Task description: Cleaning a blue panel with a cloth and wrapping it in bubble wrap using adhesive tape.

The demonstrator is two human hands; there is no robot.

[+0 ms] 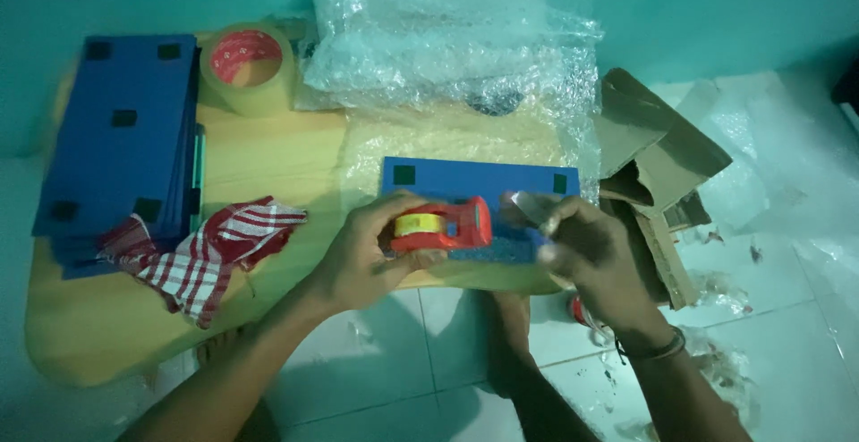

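Our left hand [367,250] grips the red tape dispenser [440,225] over the blue board [479,182] at the bench [268,165] front edge. Right hand [591,250] pinches the pulled tape end [528,205]. Board lies on bubble wrap [447,39], not yet wrapped; no tape laid. Blue stack [121,138] waits left.

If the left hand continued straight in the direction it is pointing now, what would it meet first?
Probably the right hand: the left hand, holding the red tape dispenser, points rightward across the blue panel. Depth is uncertain.
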